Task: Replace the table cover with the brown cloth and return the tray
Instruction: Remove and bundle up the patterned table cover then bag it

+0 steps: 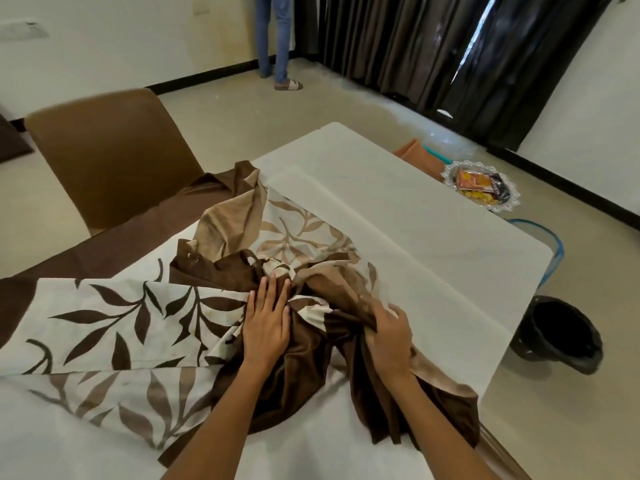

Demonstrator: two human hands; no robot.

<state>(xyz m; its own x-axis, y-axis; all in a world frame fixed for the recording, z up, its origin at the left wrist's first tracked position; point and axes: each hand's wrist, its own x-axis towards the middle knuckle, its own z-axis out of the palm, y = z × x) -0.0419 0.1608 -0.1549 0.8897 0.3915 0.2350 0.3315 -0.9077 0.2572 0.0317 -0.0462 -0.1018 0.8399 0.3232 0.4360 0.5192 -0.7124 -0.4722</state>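
A leaf-patterned cover in cream and brown (114, 317) lies bunched over the near half of the white table (415, 237). My left hand (266, 320) lies flat on the crumpled brown folds at the middle of the heap, fingers straight. My right hand (389, 336) grips a fold of the dark brown part of the cloth (311, 368) beside it. A silver tray (483, 187) with snack packets sits past the table's far right edge. An orange-brown folded cloth (417, 155) lies just behind the tray.
A brown chair (110, 161) stands at the table's left. A black bin (561, 336) sits on the floor to the right, and a blue-rimmed stool (549, 244) pokes out beside the table. A person's legs (277, 39) stand by the dark curtains (450, 46).
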